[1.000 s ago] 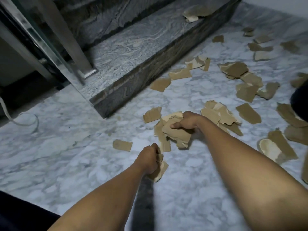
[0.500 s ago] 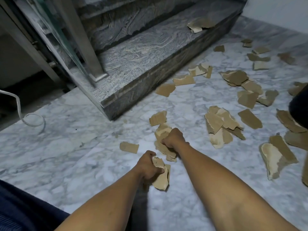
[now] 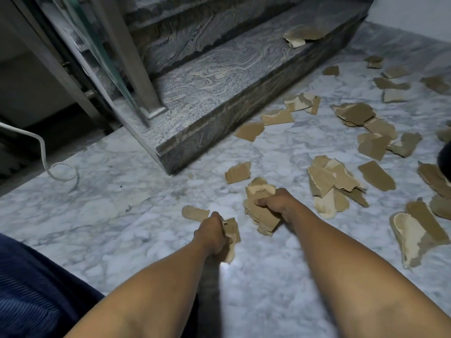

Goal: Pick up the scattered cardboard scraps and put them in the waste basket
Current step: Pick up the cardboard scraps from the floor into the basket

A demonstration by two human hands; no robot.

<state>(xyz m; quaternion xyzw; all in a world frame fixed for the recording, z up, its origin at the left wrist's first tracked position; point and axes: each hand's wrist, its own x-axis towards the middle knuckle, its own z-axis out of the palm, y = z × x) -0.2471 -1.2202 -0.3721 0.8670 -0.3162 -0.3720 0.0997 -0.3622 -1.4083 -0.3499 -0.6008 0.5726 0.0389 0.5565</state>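
Cardboard bundle (image 3: pixel 262 217) gripped, the right hand (image 3: pixel 277 203) has drawn back beside the left hand (image 3: pixel 211 234); that one clutches scraps (image 3: pixel 230 234) too; many remain scattered.

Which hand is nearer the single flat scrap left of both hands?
Left. The left hand, gripping scraps, is just beside the single scrap, its knuckles almost at its near edge. The right hand, gripping its own bundle, is farther off to the scrap's right.

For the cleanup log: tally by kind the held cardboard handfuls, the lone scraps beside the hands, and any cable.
Handfuls of cardboard scraps: 2, one in the left hand, one in the right hand
Lone cardboard scraps on the marble floor: 2
White cable: 1
Total: 5
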